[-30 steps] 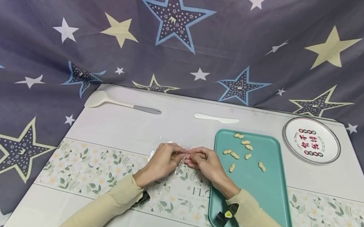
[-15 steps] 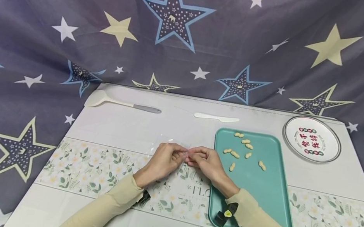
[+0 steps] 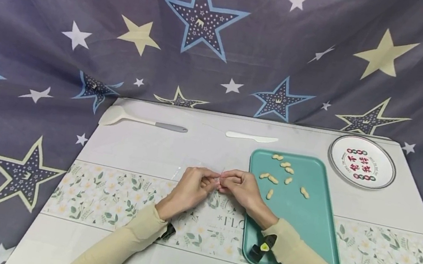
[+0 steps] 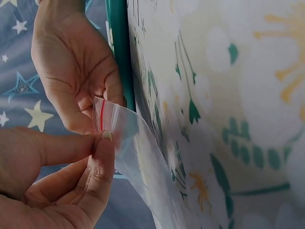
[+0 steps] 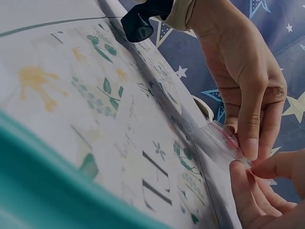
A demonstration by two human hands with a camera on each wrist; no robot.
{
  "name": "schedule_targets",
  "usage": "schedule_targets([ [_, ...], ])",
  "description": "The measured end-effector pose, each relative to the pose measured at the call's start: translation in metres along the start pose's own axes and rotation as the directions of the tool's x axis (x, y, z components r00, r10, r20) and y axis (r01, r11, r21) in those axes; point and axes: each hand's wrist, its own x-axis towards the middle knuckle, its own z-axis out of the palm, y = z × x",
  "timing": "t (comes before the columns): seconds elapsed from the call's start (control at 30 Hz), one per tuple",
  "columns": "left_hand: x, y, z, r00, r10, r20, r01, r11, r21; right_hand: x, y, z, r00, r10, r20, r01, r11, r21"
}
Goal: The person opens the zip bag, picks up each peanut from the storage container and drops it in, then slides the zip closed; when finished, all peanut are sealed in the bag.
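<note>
A clear zip-lock bag (image 4: 138,148) with a red line along its mouth is held between both hands, left of the tray. My left hand (image 3: 189,188) pinches the zip edge between thumb and forefinger. Close beside it, fingertips almost meeting, my right hand (image 3: 243,190) pinches the same edge; in the right wrist view its thumb and forefinger (image 5: 274,166) are at the end of the red strip. The bag's body hangs down over the flowered tablecloth and looks flat. From the head view the hands hide most of it.
A teal tray (image 3: 296,227) with several unshelled peanuts (image 3: 272,179) lies under my right forearm. Behind are a white plastic knife (image 3: 251,137), a white spoon with a grey handle (image 3: 143,120) and a white plate (image 3: 379,175) with red lettering. A star-patterned curtain (image 3: 220,74) closes off the back.
Both hands keep their pinch on the bag and have shifted very slightly to the right. The visible plastic around the fingers has changed shape a little. The tray and peanuts stay as they were.
</note>
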Motion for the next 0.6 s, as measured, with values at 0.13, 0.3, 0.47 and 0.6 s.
schedule_targets([
  [0.13, -0.0009, 0.0019, 0.0010, 1.000, -0.004, -0.001, 0.004, 1.000, 0.010, -0.0004, -0.0016, 0.0008, 0.999, 0.024, -0.026, -0.025, 1.000, -0.017],
  [0.3, -0.0026, 0.0029, 0.0028, 1.000, -0.003, -0.004, 0.003, 1.000, 0.019, -0.0010, -0.0016, 0.0020, 0.998, 0.038, -0.051, -0.040, 0.999, -0.027],
  [0.47, -0.0037, 0.0033, 0.0034, 1.000, 0.002, -0.022, 0.000, 0.998, 0.057, -0.0016, -0.0020, 0.0014, 0.999, 0.025, -0.031, -0.025, 1.000, 0.004],
  [0.6, -0.0042, 0.0036, 0.0034, 0.999, 0.007, -0.038, -0.003, 0.995, 0.099, -0.0021, -0.0019, 0.0007, 1.000, 0.015, -0.016, -0.015, 1.000, 0.008],
])
